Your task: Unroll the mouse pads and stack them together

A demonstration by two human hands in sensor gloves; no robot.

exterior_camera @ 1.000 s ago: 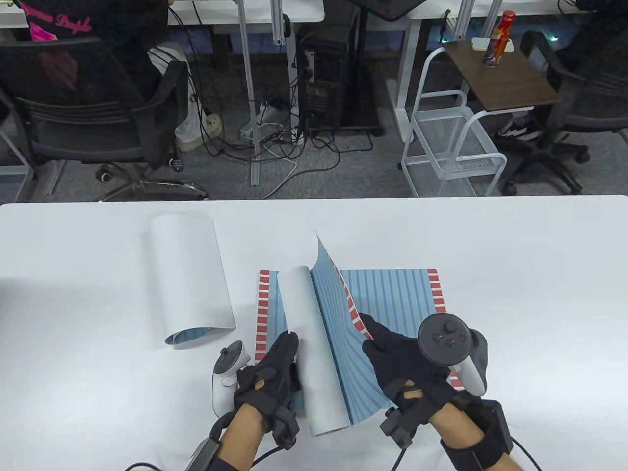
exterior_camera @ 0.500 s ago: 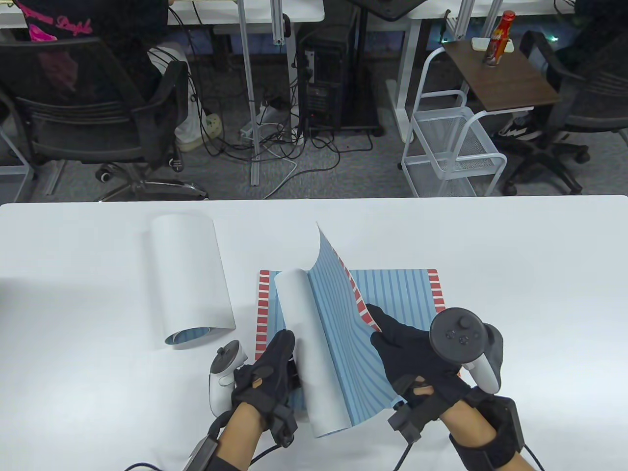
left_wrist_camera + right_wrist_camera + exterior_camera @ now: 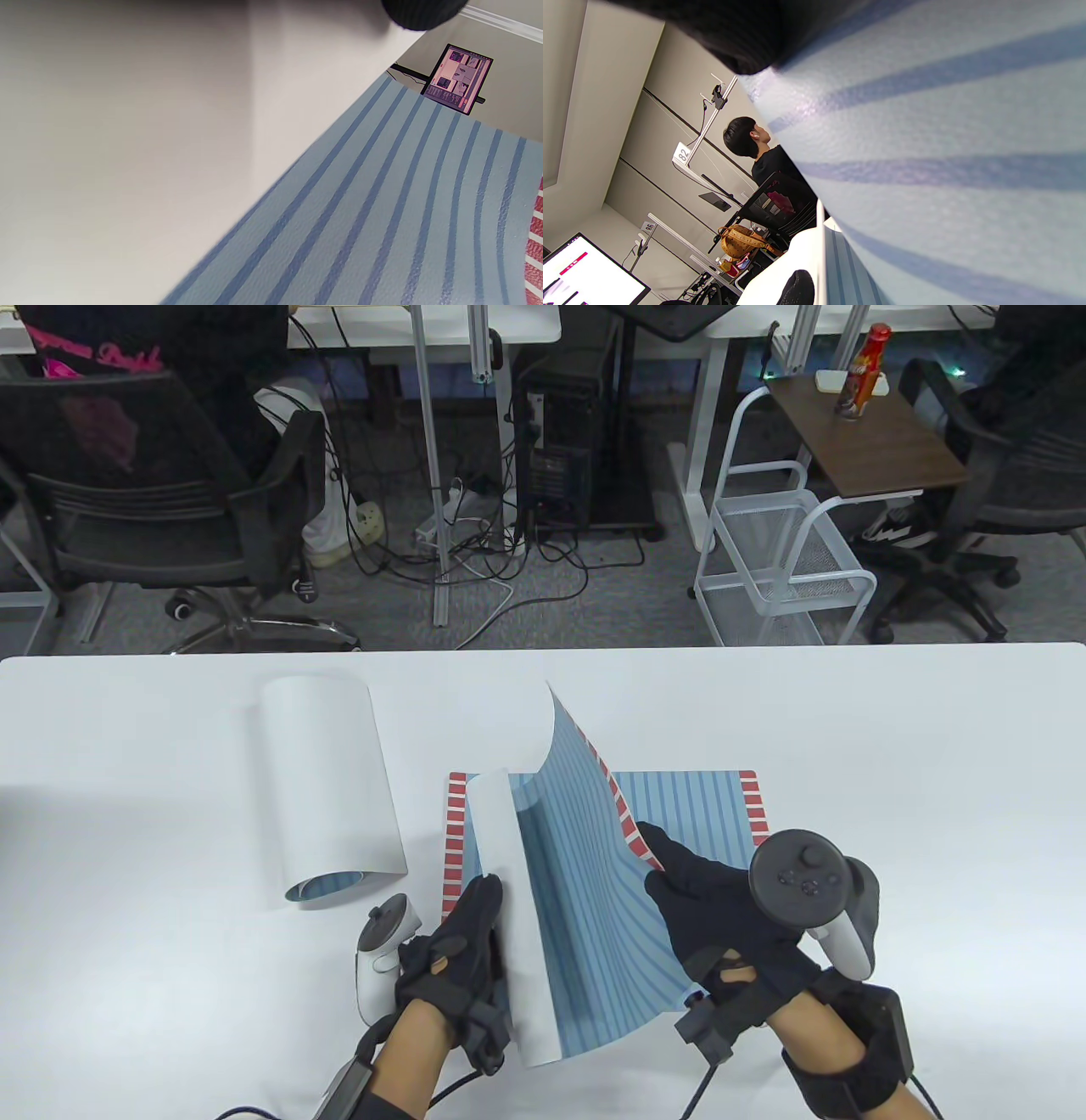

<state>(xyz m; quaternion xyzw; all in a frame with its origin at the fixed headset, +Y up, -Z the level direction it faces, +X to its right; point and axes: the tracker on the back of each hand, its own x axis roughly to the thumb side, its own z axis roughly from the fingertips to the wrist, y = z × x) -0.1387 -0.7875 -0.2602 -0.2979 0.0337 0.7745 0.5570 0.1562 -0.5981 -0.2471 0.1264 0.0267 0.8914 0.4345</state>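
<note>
Mid-unroll on mouse pad 2 [image 3: 585, 891], at the lower centre of the table view, directly over the flat pad [image 3: 687, 802] already spread on the white table [image 3: 891, 746]. Left hand [image 3: 462, 937] at the lower left of the pad, fingers curled onto its white-backed left flap and pulling it outward; exact finger spread not readable past the glove. Right hand [image 3: 721, 912] at the lower right, fingers closed around the red-checked right edge, holding it raised; far corner curling up toward the frame's centre. Striped blue face showing in a trough between the 2 lifted sides. In the left wrist view, only white backing and blue stripes, with 1 dark fingertip at the top edge.

Pad 3, the rolled pad [image 3: 327, 780], lying untouched in the upper left of the table area, well apart from the hands.

Judged next: draw both edges apart and down, press flat, line the corners up with the flat pad beneath. Likely spring-back in the curl, so probably firm smoothing needed before letting go. Then the rolled pad.
</note>
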